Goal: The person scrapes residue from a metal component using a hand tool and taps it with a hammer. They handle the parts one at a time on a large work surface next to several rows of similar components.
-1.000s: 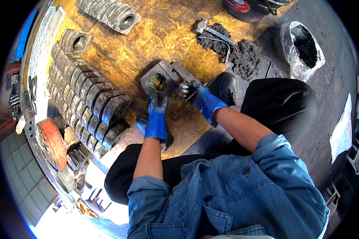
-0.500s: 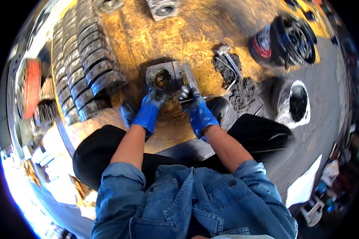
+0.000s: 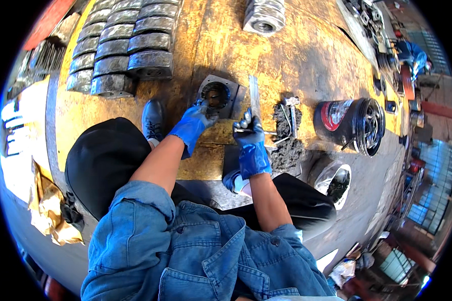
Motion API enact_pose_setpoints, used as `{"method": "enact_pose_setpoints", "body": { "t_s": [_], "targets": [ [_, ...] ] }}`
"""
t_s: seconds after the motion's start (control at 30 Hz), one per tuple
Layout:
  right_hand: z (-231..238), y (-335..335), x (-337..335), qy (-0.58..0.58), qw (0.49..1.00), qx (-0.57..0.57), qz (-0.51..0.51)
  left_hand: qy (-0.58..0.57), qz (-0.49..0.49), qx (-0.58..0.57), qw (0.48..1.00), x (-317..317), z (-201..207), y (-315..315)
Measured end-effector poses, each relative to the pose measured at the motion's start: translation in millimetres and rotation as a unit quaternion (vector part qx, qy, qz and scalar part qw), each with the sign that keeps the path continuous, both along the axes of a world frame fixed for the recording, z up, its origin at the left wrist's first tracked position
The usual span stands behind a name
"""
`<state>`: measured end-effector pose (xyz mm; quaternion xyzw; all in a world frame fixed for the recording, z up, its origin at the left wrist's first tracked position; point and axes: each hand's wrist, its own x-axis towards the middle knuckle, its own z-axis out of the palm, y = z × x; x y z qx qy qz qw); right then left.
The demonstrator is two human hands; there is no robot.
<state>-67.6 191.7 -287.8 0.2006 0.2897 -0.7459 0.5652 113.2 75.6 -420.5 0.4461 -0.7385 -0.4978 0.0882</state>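
Observation:
A grey metal block (image 3: 226,111) with a round, dark, greasy bore stands on the worn yellow-brown surface in front of me. My left hand (image 3: 200,116), in a blue rubber glove, grips the block's near left edge, fingertips by the bore's rim and thumb lower down. To the right, my gloved right hand (image 3: 249,129) is closed around a flat grey metal bar (image 3: 254,90), which points away from me. A thin rod (image 3: 270,133) also sticks out sideways at this fist; whether I hold it too I cannot tell.
Rows of curved metal blocks (image 3: 150,44) stand at the far left. Another bored block (image 3: 264,17) is at the far middle. A hammer (image 3: 292,118) lies on dark shavings (image 3: 287,153). Beyond are a black bucket (image 3: 349,123) and a white bag (image 3: 342,185). A person (image 3: 412,52) is far right.
My view has shifted, so the block and bucket appear elsewhere in the picture. Both hands stay near the block; the right still holds the bar, which now stands straighter.

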Motion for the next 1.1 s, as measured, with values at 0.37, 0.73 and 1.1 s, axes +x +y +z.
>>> {"method": "enact_pose_setpoints", "body": {
  "t_s": [0.37,0.73,1.1],
  "targets": [
    [11.3,66.9,-45.9,0.109,0.986,0.082,0.095,-0.057,0.019,-0.001,0.998,-14.9,34.0,3.8],
    [16.4,-10.2,-70.0,0.053,0.969,0.191,0.146,-0.130,-0.056,0.011,0.990,-17.6,69.7,-5.9],
    [128.5,-67.2,-35.0,0.608,0.576,0.175,0.518,-0.031,0.151,0.016,0.988,-14.6,57.5,11.8]
  ]
}}
